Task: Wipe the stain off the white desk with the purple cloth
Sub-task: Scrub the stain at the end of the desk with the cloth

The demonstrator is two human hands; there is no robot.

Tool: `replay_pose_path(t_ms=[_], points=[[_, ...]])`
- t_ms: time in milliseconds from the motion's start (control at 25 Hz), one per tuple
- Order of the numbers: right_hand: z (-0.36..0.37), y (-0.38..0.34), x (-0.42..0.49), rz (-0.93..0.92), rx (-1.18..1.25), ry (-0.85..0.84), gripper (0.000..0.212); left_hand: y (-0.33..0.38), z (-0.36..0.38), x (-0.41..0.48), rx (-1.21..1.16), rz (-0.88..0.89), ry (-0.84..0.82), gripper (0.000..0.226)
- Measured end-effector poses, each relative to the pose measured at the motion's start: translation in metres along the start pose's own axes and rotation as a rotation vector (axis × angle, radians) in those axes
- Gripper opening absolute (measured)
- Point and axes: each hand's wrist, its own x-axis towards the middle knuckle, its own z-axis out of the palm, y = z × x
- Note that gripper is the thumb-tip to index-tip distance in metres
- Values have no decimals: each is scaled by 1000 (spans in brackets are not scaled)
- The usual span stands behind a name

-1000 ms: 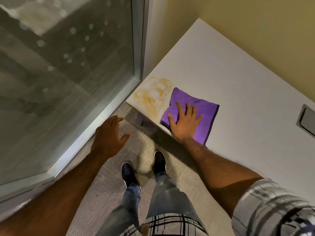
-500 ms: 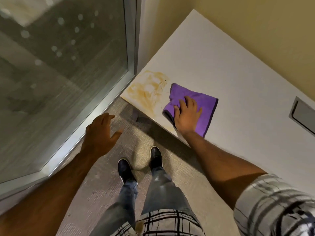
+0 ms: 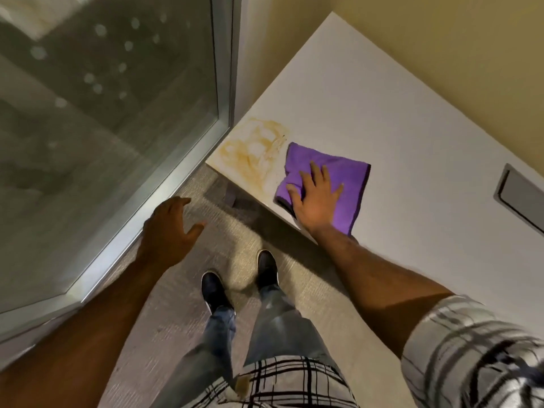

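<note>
A purple cloth [image 3: 347,178] lies on the white desk [image 3: 368,107] near its front edge. My right hand [image 3: 315,198] presses flat on the cloth, fingers spread, bunching its left side. A yellow-brown smeared stain [image 3: 256,148] covers the desk's left corner, just left of the cloth and touching its edge. My left hand [image 3: 170,228] hovers open over the floor, off the desk, holding nothing.
A glass panel with a metal frame [image 3: 176,178] stands close on the left of the desk corner. A yellow wall [image 3: 456,48] runs behind the desk. A grey cable-port cover [image 3: 521,195] sits in the desktop at right. My feet stand on carpet [image 3: 191,290].
My right hand has bunched the cloth's left side under its fingers, then spread flat on it again. The cloth stays just right of the stain. The left hand barely moved.
</note>
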Motion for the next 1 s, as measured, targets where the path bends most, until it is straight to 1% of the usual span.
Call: replay_pose_path(t_ms=[80, 120, 200, 280, 360, 560, 600, 640, 720, 840, 880, 920, 960, 1000], points=[[8, 1, -28, -195, -9, -25, 51, 5, 3, 1, -27, -36, 14, 62], [9, 11, -47, -281, -28, -31, 49, 8, 5, 2, -24, -20, 2, 62], [8, 41, -74, -376, -61, -29, 42, 10, 6, 4, -7, 30, -31, 63], [5, 67, -89, -354, -73, -5, 41, 9, 6, 6, 2, 54, -48, 63], [3, 73, -92, -260, -30, 15, 44, 7, 7, 5, 7, 51, -58, 63], [12, 26, -69, 38, 72, 97, 44, 2, 12, 0, 4, 38, -47, 61], [14, 15, -61, 66, 74, 105, 47, 3, 15, -1, 12, 45, -46, 60], [15, 7, -55, 56, 55, 104, 52, 5, 18, 0, 18, 47, -48, 60], [14, 7, -54, -76, -14, 81, 55, 12, 23, 2, 22, 60, -71, 60], [5, 40, -68, -427, -76, 55, 42, 21, 27, 3, 28, 62, -96, 61], [2, 54, -75, -470, -66, 50, 39, 22, 29, 2, 31, 64, -105, 62], [-2, 63, -76, -443, -33, 58, 40, 23, 30, 1, 32, 67, -111, 62], [-5, 66, -70, -342, 18, 70, 41, 23, 30, 0, 35, 74, -108, 63], [-7, 61, -58, -190, 75, 91, 44, 23, 29, 1, 41, 82, -103, 63]])
